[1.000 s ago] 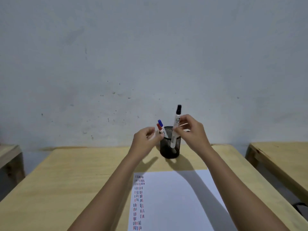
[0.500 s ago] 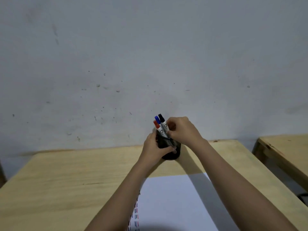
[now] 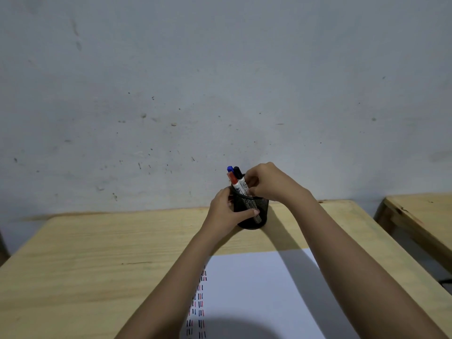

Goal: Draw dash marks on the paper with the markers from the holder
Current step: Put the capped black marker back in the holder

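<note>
A black mesh holder (image 3: 259, 207) stands at the far edge of the wooden table (image 3: 97, 253). Three white markers lean in it: blue-capped (image 3: 229, 168), red-capped (image 3: 231, 177) and black-capped (image 3: 236, 171). My left hand (image 3: 223, 215) wraps around the holder's left side, thumb across its front. My right hand (image 3: 271, 183) is above the rim, its fingertips pinched on the black-capped marker's barrel. A white paper (image 3: 259, 289) lies near me, with columns of red, blue and black dash marks (image 3: 199, 304) along its left edge.
A grey wall (image 3: 220, 94) rises directly behind the table. A second wooden table (image 3: 420, 216) stands to the right across a narrow gap. My head's shadow falls on the lower part of the paper.
My right hand lowered the black-capped marker into the holder beside the other two. My left hand closed around the holder. The view tilted up, so less of the paper shows.
</note>
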